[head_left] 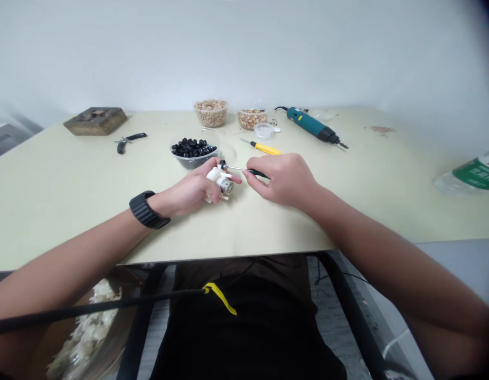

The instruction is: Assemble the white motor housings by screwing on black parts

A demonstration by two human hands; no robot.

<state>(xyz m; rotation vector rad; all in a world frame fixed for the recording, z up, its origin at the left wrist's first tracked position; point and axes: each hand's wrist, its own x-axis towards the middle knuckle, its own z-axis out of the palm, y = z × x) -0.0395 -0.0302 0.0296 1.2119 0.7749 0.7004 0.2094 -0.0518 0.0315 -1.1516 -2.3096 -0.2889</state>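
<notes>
Below the worktop's near edge, I'm seeing a clear bowl (84,330) of white chunks, with a black cable (110,303) carrying a yellow tag running across my view. Just past that edge, my left hand (189,192) is clamping a white plastic housing (217,177) with a small metal motor (227,186) in it, near the middle of the worktop (70,211). My right hand (280,179) is pinching a green-handled screwdriver (257,173), and I'm holding its metal tip at a black knob (223,165) on the housing. The hands are close together, almost touching. A black watch (147,210) is sitting on my left wrist. Just beyond, a bowl of black pieces (193,150) is standing, and a yellow-handled screwdriver (265,149) is lying past it. Toward the far edge, pliers (129,140) and a wooden block (95,121) are lying left, a bowl of tan grains (210,113) and a second grain bowl (251,119) are standing centre, and a teal power drill (311,124) is lying right. A plastic bottle (472,174) is lying at the right edge.
</notes>
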